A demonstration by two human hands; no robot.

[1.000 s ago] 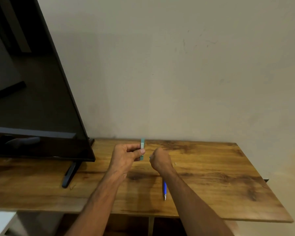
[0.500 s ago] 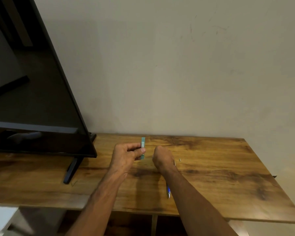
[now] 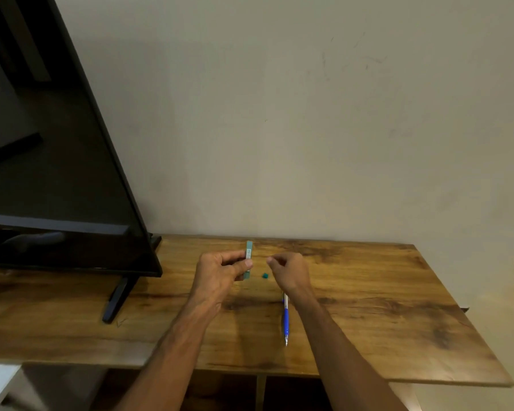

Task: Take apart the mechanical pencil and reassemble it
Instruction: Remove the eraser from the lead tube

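Both bare forearms reach in from the lower frame toward the centre. The left hand (image 3: pixel 220 272) is raised, thumb and fingers pinched in a grip. The right hand (image 3: pixel 290 272) is loosely curled, fingertips pinched together, knuckles up.

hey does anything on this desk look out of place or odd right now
One thing: a tiny teal piece lies loose on the wooden table between the hands, easy to lose. The blue mechanical pencil lies flat, partly under the right forearm. Nothing looks spilled or broken.

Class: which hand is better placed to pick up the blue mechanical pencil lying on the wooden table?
Right hand: it hovers directly above the blue mechanical pencil; the left hand holds a teal lead case.
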